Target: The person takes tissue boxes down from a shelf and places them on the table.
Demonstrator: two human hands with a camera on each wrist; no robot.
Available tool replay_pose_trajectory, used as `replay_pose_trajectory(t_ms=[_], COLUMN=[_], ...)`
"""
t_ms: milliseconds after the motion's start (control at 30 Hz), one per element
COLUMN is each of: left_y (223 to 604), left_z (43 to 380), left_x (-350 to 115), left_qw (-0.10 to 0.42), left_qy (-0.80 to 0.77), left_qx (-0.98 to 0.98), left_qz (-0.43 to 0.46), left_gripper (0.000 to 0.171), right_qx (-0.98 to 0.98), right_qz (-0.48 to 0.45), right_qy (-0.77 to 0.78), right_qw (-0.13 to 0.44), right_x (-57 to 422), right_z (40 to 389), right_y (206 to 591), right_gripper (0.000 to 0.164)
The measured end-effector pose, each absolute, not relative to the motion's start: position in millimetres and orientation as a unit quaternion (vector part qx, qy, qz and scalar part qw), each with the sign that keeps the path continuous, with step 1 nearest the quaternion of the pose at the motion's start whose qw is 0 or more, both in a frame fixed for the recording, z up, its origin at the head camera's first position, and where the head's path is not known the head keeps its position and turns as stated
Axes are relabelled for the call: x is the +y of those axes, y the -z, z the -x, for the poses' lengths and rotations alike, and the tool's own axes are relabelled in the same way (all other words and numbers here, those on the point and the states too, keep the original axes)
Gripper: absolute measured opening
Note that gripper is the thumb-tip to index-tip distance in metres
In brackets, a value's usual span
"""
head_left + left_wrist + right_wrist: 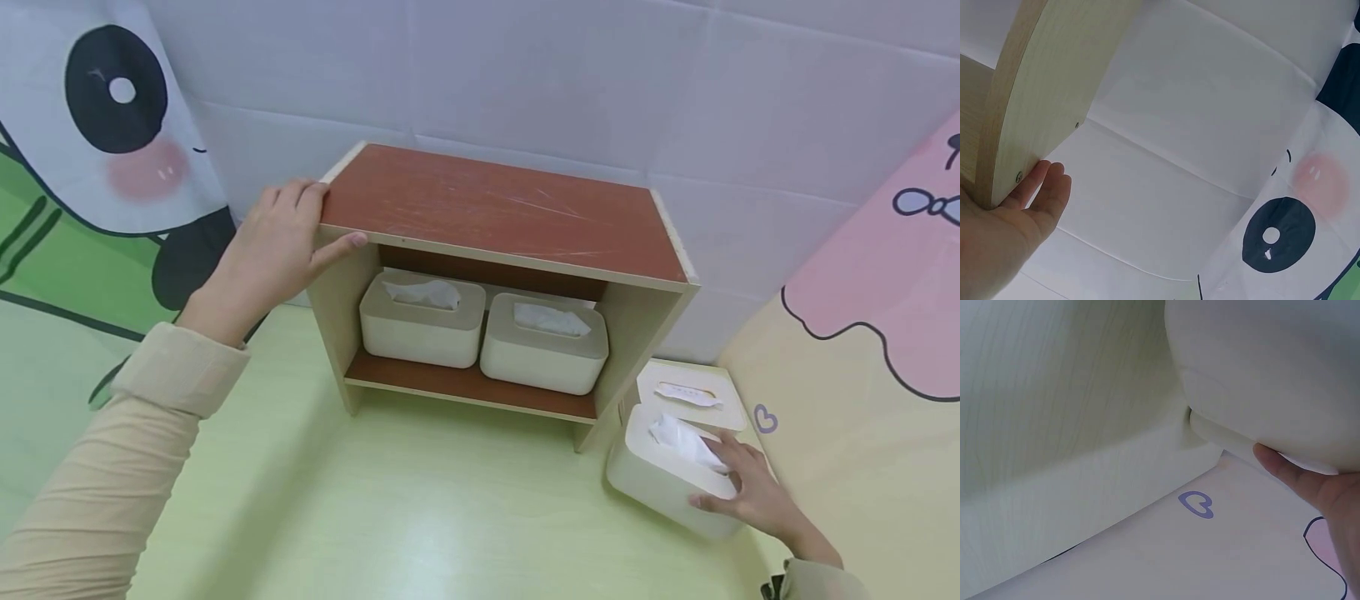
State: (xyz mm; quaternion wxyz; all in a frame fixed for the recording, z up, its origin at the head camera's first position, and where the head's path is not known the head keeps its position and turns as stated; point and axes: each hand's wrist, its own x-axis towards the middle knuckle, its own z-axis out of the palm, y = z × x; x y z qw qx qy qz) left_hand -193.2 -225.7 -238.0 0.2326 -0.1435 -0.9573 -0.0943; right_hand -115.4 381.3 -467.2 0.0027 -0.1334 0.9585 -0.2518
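A small wooden shelf (510, 208) with a brown top stands against the wall. My left hand (266, 254) grips its top left corner, thumb along the front edge; the left wrist view shows the fingers against the outer side panel (1054, 87). Right of the shelf, my right hand (753, 492) holds a cream tissue box (652, 483) with a white tissue sticking out. The thumb is on the box's near wall, and the other fingers reach over its top. Its underside is hidden in the head view. Behind it, partly covered, lies another tissue box (723, 404).
Inside the shelf, two tissue boxes stand side by side, a left one (420, 337) and a right one (540, 367). A pale tabletop (435, 508) lies under everything. Printed wall sheets rise at the back and sides, with a purple heart (1196, 505) on the right one.
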Motion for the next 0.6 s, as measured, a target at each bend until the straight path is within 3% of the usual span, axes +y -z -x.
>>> replay_pose_trajectory(t_ms=[600], left_y=[239], left_z=[194], left_x=[-228], left_qw=[0.236], left_qy=[0.09], left_qx=[-0.957], left_qz=[0.146], left_gripper=[0.069], right_qx=[0.954], right_qz=[0.133], right_qy=[0.268], right_qw=[0.028], right_x=[383], right_z=[112], right_y=[485], right_gripper=[0.09])
